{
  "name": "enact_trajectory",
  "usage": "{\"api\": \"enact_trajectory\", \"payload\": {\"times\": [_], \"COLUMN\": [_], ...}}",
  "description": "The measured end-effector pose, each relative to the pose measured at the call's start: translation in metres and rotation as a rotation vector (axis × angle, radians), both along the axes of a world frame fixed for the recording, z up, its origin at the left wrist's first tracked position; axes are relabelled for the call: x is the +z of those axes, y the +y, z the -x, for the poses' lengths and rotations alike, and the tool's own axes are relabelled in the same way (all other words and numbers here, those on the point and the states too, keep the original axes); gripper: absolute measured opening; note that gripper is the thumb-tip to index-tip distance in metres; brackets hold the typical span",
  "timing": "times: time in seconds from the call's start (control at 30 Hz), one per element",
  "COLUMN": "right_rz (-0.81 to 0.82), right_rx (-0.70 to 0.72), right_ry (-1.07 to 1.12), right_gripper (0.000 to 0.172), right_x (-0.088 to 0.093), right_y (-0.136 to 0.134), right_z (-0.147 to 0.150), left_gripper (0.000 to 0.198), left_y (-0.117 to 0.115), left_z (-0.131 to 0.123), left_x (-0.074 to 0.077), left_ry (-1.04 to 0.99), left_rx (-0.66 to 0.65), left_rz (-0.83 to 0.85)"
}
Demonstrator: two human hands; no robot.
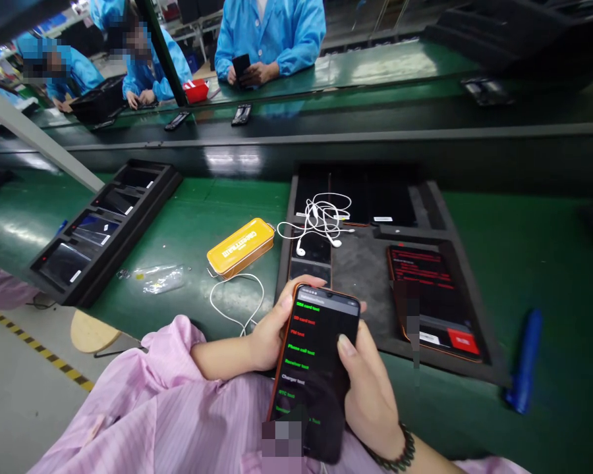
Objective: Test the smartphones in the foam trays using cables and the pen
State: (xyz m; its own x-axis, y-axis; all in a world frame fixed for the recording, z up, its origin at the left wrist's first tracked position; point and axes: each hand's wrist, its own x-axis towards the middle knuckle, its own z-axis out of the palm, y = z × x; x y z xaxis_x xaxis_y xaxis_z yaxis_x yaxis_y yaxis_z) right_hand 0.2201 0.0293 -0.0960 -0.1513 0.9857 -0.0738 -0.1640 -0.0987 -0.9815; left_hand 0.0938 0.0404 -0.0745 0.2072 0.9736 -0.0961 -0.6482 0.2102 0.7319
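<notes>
Both hands are on the phone (326, 375), held low at the middle of the view, top edge to twelve o'clock. The left hand (271, 342) wraps its long side, fingers closed around the upper corner; the right hand (373, 388), dark beaded bracelet (406, 453) at the wrist, grips the opposite side, its thumb over the screen's edge; whether the thumb presses, I can't tell. Green and red lines run down the display, "SIM card test" near the top.

Round the dial from that phone! Straight up at twelve, white earphones (316, 212) sprawl in a tangle across the foam tray (358, 276), covering parts of the devices at its far end. At two o'clock, a second phone (429, 296) lies in the tray, red text glowing; out at three, a blue tool (525, 362) on the green bench (257, 197).

Over to eleven: a yellow tin (242, 247), just beside the tray, with a white cable (263, 296) looping below it and slipping out of sight behind the left hand. Ten o'clock brings a crumpled clear bag (165, 278), then a black tray (123, 238) bearing four devices, a grey bar (39, 138) slanting down behind it. Far off at twelve, a blue-coated co-worker (271, 33) holds a dark device (242, 66).
</notes>
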Motion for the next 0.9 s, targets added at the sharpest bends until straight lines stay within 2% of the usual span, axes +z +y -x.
{"api": "enact_trajectory", "payload": {"times": [0.17,0.37,0.57,0.7,0.9], "right_rz": [0.04,0.019,0.031,0.068,0.085], "right_rx": [-0.034,0.061,0.099,0.109,0.038], "right_ry": [-0.028,0.058,0.066,0.066,0.003], "right_gripper": [0.048,0.039,0.045,0.043,0.039], "right_x": [-0.005,0.009,0.011,0.012,0.018], "right_y": [-0.003,0.007,0.015,0.018,0.02], "right_z": [-0.003,-0.005,-0.008,-0.007,-0.004], "left_gripper": [0.054,0.061,0.058,0.053,0.045], "left_y": [0.0,-0.001,-0.005,-0.006,-0.005], "left_z": [-0.002,-0.002,-0.005,-0.007,-0.009], "left_x": [0.001,0.005,-0.001,-0.002,-0.001], "left_ry": [0.031,0.058,-0.092,-0.089,0.124], "left_rx": [0.04,0.071,0.066,0.085,0.172], "left_rz": [0.048,0.166,0.299,0.275,0.198]}}
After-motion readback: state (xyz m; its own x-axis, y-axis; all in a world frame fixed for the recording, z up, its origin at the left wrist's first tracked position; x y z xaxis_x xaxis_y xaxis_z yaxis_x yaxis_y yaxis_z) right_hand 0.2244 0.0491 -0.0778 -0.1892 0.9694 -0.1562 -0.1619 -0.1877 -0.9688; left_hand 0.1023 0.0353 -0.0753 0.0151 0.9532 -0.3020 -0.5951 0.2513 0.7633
